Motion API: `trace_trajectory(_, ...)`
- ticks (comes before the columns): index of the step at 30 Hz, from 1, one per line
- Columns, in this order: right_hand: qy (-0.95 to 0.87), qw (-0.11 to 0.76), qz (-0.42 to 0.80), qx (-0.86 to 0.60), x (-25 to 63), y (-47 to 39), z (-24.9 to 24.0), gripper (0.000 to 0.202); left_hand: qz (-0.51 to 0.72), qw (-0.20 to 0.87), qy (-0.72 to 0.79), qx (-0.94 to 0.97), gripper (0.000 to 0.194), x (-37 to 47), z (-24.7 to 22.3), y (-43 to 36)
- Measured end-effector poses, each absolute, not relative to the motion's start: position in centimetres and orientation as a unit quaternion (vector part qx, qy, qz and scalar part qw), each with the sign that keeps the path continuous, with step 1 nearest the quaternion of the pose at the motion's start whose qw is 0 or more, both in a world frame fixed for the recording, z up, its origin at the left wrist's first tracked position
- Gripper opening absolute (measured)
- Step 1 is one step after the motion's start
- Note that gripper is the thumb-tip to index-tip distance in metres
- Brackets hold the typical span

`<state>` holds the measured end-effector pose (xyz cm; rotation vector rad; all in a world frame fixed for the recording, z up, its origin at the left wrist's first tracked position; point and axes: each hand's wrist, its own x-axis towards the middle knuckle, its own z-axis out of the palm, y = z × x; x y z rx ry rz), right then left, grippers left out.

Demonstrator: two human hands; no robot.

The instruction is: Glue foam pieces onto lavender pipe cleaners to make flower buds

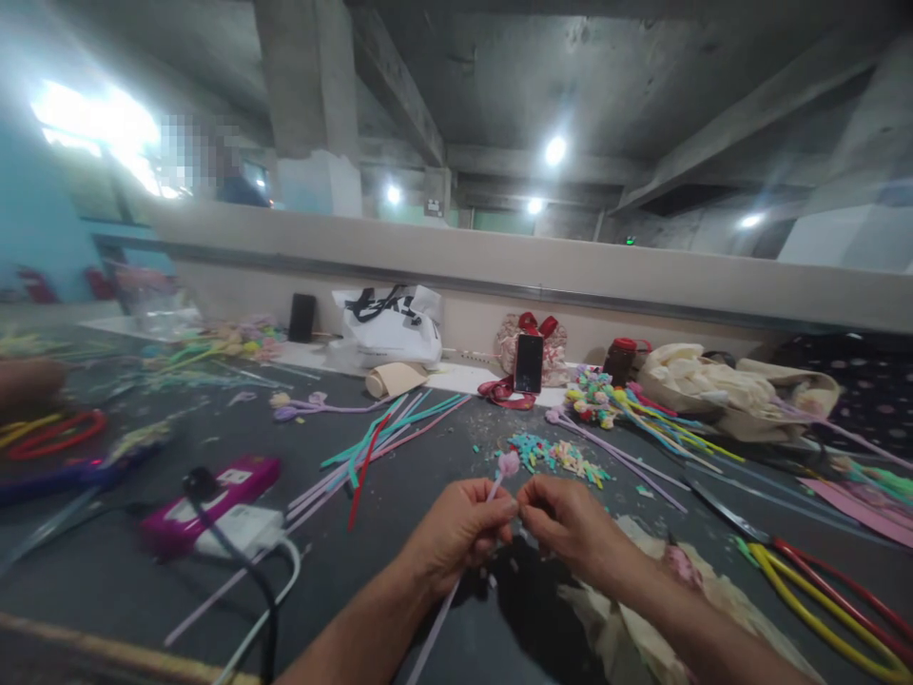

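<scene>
My left hand pinches a lilac pipe cleaner whose long stem runs down toward me. At its upper end, just above my fingers, sits a small fuzzy pink tuft. Close beside it, my right hand has its fingertips pressed together near the stem. Whatever lies between those fingertips is too small or hidden to make out. Beyond my hands, little heaps of cut pieces, turquoise bits and pale yellow and pink bits, lie on the dark table.
Scissors with red and yellow handles lie at right, beside cream cloth. Loose pipe cleaners and a magenta power strip with cables are at left. A phone leans at the back. Another person's hand shows far left.
</scene>
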<state>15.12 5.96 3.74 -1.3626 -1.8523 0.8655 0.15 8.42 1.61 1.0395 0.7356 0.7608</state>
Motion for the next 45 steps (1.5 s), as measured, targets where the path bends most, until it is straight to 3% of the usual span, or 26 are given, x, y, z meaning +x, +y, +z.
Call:
trace_trajectory(9, -0.613, 0.406, 0.444, -0.513, 15.7, 6.1, 3.7, 0.031, 0.318, 0.763, 0.315, 0.466, 0.029, -0.1, 1.7, 8.7)
trace_trajectory(18, -0.599, 0.421, 0.468, -0.496, 14.7, 6.2, 3.0, 0.02, 0.325, 0.756, 0.317, 0.472, 0.032, 0.0, 2.0, 8.3)
trace_trajectory(30, -0.638, 0.388, 0.517, -0.419, 15.3, 5.6, 3.9, 0.022, 0.299, 0.786, 0.266, 0.472, 0.028, -0.3, 1.3, 8.5)
trace_trajectory(45, -0.675, 0.414, 0.366, -0.489, 15.2, 5.8, 3.1, 0.014, 0.31, 0.767, 0.304, 0.473, 0.032, 0.3, 1.4, 8.2)
